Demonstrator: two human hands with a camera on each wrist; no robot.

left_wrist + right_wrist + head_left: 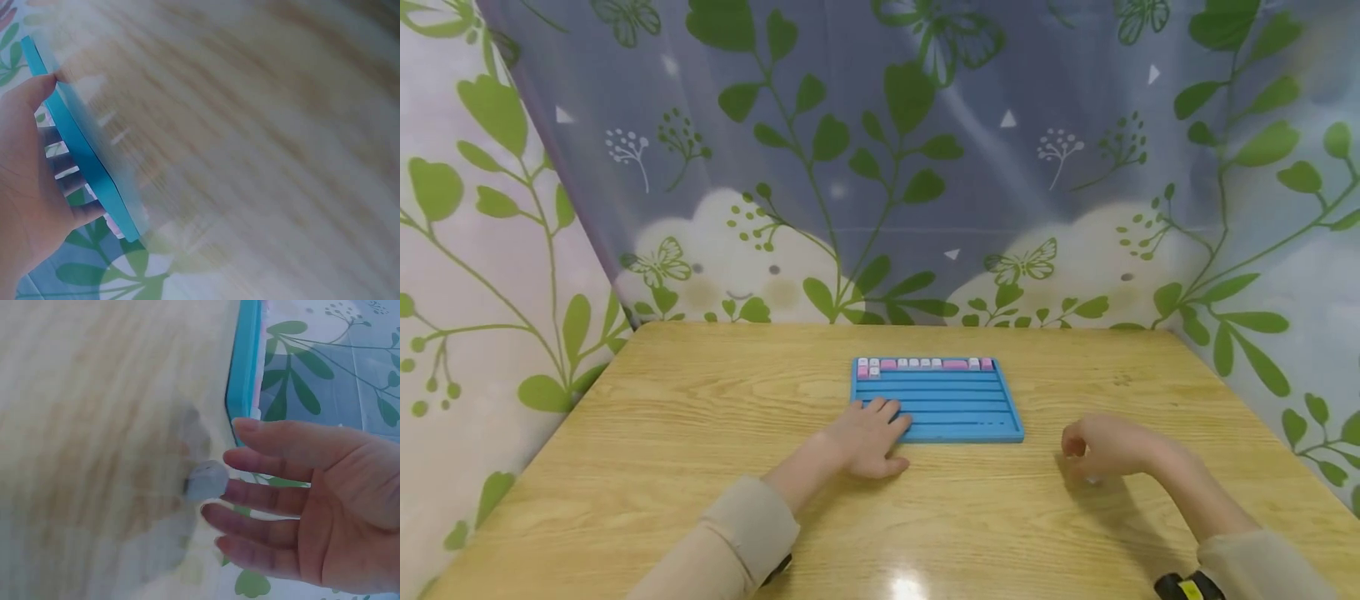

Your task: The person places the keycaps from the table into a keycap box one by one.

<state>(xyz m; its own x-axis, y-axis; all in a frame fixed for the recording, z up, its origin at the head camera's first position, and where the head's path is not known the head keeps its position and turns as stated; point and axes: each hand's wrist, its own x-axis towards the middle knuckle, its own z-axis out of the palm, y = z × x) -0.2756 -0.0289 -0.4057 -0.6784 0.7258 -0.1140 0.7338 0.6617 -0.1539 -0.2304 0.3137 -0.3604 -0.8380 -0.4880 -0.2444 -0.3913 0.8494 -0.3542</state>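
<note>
A blue tray (936,407) with ridged rows lies on the wooden table. White and pink keycaps (925,364) line its far edge, with a few more in the second row at the left. My left hand (868,437) rests on the tray's near left corner, fingers spread over the rows; in the left wrist view its thumb touches the tray's edge (94,162). Right of the tray, my right hand (1108,442) hovers low with loosely bent fingers. By its fingertips is a small whitish piece (207,480), perhaps a keycap, not pinched between thumb and finger.
The wooden table (737,367) reaches back to a leaf-patterned curtain (880,167), which also hangs along both sides. Bright light reflects off the tabletop near its front.
</note>
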